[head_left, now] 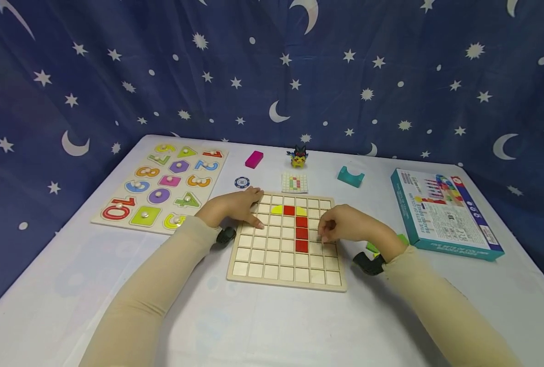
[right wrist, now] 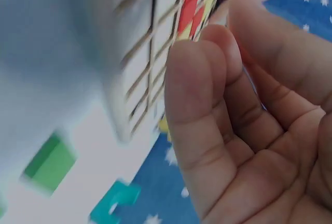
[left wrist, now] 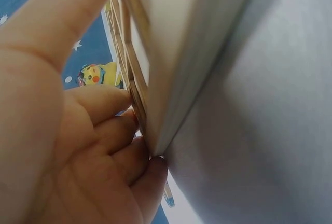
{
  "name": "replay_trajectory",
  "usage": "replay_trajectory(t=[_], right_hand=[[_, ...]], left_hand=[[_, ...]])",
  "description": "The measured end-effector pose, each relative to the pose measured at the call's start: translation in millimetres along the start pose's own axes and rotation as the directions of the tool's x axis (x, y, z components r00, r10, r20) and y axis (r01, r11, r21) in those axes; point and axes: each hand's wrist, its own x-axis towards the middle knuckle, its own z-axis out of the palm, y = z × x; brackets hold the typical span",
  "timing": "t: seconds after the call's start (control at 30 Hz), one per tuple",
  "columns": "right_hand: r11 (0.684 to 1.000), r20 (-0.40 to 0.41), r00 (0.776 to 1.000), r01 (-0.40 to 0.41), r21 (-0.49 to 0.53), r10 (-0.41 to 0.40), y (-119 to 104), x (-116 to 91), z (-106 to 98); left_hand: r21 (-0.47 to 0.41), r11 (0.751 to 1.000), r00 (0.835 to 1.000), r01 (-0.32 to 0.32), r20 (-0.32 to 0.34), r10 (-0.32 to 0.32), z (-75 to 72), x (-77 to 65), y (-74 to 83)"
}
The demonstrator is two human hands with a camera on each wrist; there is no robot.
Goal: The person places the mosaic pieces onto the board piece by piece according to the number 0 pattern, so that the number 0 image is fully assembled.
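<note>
A wooden grid board [head_left: 287, 287] lies on the table, its squares cream apart from several red squares [head_left: 301, 233] and two yellow pieces [head_left: 277, 209]. My left hand [head_left: 230, 208] holds the board by its far left corner. Its thumb [left wrist: 67, 16] lies over the top face, and the other fingers bend against the edge. Over the board's right side is my right hand [head_left: 345, 224], fingers curled and tips low near the cells. In the right wrist view no piece shows at the fingertips [right wrist: 189, 79]; whether something small is hidden there cannot be made out.
Green blocks [head_left: 402, 239] lie beside my right wrist. Beyond the board are a pattern card [head_left: 294, 183], poker chip [head_left: 242, 182], magenta block [head_left: 254, 159], small yellow figure [head_left: 298, 159] and teal arch block [head_left: 351, 177]. A number puzzle [head_left: 136, 229] stands left, a boxed game [head_left: 455, 214] right.
</note>
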Motion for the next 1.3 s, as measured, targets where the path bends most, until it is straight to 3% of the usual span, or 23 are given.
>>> replay_trajectory(t=[0.27, 0.57, 0.8, 1.3], right_hand=[[0.995, -0.037, 0.995, -0.098, 0.006, 0.098, 39.5, -37.0, -14.5], [0.983, -0.002, 0.986, -0.165, 0.076, 0.166, 69.9, -68.1, -12.4], [0.977, 0.001, 0.98, -0.197, 0.077, 0.197, 75.4, -76.4, -6.4], [0.986, -0.061, 0.985, -0.164, -0.023, 0.162, 70.6, -74.7, 1.8]], left_hand=[[0.008, 1.0, 1.0, 0.002, -0.002, -0.002, 0.7, 1.1, -0.6], [0.003, 1.0, 1.0, 0.01, 0.0, -0.01, 0.7, 1.0, -0.2], [-0.002, 1.0, 1.0, 0.008, 0.0, -0.008, 0.5, 0.7, 0.2], [0.011, 1.0, 1.0, 0.005, -0.001, -0.005, -0.1, 0.2, 1.1]])
